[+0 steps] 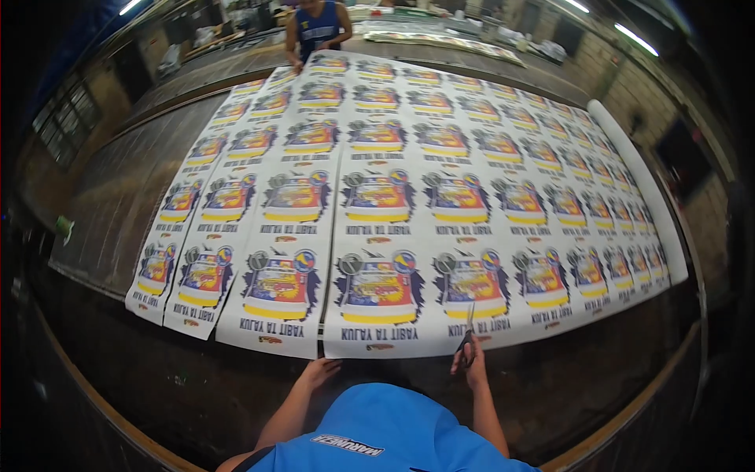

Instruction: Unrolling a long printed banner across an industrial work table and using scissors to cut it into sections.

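A white printed sheet (381,236) is spread over a dark table (118,204). It is covered with rows of one repeated emblem in blue, red and yellow, the lettering inverted. Along the left side of the sheet, three printed strips (208,271) are laid lengthwise, one column of emblems on each; at the near end, the closest strip is parted from it by a slim dark gap. The sheet is bordered on its right by a long white roll (641,189).

Scissors (469,341) are held in the right hand (474,366), fingers closed about the dark handles, at the sheet's near edge; the blades are pointed away, over the sheet. The left hand (321,370) is placed at that same edge, by the foot of the gap, well apart from the right. Fingertips poorly seen; whether the edge is pinched there cannot be told.

Beyond the sheet's far left corner, a co-worker (318,27) in a blue sleeveless top is seen, one hand lowered to the strips' far ends.
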### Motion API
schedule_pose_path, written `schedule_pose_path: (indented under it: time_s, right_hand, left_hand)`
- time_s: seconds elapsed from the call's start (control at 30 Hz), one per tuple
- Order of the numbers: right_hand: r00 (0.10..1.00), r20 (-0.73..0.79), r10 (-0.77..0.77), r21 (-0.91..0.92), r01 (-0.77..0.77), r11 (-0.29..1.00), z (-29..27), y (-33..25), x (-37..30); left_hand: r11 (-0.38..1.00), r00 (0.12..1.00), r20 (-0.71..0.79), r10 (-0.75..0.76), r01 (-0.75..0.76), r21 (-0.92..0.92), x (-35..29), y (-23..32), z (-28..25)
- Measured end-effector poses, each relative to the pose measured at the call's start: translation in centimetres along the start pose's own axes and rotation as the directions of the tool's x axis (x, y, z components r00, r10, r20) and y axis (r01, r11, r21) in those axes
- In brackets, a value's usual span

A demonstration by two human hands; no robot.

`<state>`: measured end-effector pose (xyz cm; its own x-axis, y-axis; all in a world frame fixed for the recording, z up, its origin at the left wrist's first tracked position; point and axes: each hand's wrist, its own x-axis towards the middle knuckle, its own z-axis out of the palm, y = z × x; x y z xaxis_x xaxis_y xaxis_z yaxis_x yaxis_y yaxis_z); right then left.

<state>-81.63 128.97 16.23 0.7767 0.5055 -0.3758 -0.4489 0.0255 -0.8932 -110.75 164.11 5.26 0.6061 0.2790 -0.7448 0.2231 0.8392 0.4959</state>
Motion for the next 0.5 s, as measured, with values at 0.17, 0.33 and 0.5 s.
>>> schedule_pose_path:
  time_s: [0.17,0.33,0.5]
  right_hand:
    - [0.974,0.177,0.139,0.141,-0.165,0.976,-2.7,2.7,-9.2]
    - [0.929,0.279,0.244,-0.001,-0.253,0.967,-4.6,4.5,-13.8]
    - [0.942,0.231,0.245,-0.136,-0.218,0.966,-2.9,4.1,-13.0]
  left_hand:
    - [0.992,0.941,0.317,-0.119,0.125,0.002,-0.6,-2.9,9.1]
    - [0.968,0.921,0.339,-0.193,0.122,0.218,-0.4,-4.6,16.4]
    - [0.932,0.978,0.204,0.042,-0.111,0.345,-0.3,-4.8,18.4]
